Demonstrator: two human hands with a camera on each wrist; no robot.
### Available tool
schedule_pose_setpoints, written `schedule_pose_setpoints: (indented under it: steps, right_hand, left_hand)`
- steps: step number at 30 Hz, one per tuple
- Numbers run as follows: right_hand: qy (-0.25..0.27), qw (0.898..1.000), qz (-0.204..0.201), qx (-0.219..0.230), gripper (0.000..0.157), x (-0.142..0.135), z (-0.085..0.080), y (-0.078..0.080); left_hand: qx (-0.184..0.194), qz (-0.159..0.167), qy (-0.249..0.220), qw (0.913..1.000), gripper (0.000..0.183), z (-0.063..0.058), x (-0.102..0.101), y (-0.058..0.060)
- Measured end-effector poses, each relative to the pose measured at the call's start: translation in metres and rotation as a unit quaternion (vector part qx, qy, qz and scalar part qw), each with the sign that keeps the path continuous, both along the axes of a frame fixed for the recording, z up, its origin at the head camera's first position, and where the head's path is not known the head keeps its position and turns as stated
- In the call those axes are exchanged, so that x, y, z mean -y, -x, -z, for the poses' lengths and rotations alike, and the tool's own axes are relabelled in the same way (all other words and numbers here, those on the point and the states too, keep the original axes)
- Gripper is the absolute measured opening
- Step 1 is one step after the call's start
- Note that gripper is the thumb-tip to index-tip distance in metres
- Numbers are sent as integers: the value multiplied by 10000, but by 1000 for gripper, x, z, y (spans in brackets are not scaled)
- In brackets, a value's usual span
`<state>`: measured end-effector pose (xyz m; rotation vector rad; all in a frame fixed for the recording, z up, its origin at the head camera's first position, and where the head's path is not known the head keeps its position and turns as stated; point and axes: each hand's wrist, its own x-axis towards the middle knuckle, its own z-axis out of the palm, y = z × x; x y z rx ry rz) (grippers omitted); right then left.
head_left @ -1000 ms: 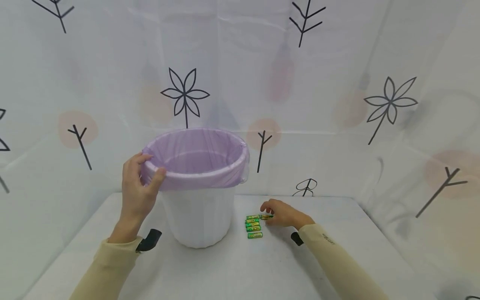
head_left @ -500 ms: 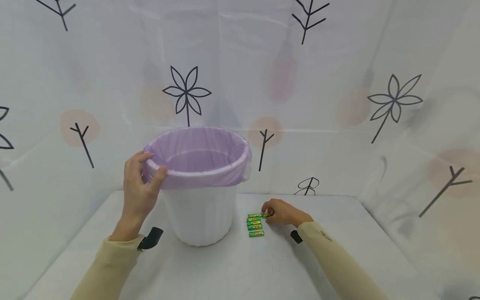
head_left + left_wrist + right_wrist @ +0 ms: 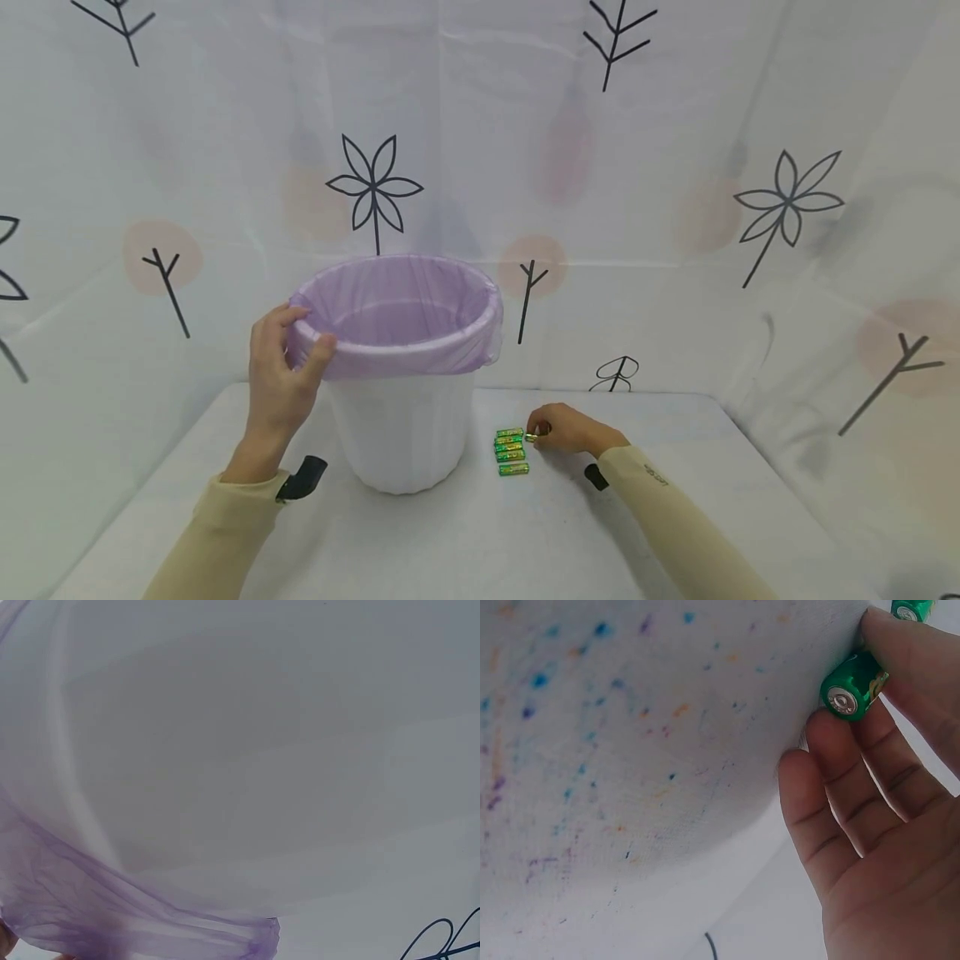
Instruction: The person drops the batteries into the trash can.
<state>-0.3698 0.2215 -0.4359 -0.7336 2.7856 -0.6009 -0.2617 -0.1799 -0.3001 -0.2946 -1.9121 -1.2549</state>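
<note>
A white bin [image 3: 405,433] lined with a purple plastic bag [image 3: 412,360] stands on the table. My left hand [image 3: 277,375] grips its left rim over the folded bag, thumb outside and fingers curled over the edge. In the left wrist view, the bag's overhanging edge [image 3: 142,930] runs along the bottom. Just right of the bin, my right hand [image 3: 566,428] pinches a green battery [image 3: 855,686] between thumb and fingertips, low over the table. Several more green and gold batteries [image 3: 510,447] lie in a stack-like row beside those fingertips, the nearest one slightly apart.
A white cloth covers the table [image 3: 450,542]; colored specks show on it in the right wrist view. Behind stands a pale curtain [image 3: 465,125] printed with dark flowers and twigs. A black wrist strap [image 3: 302,477] sits on the left sleeve.
My right fingers have drawn closer around the battery, which has turned and shows less of its length. The left hand and the bin keep their places.
</note>
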Motion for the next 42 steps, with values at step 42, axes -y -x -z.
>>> schedule_pose_setpoints:
  steps: [42]
  right_hand:
    - [195,9955,-552,-744,15,-1,-81,-42]
  left_hand:
    - [-30,-54,10,10000,50,0,0,2]
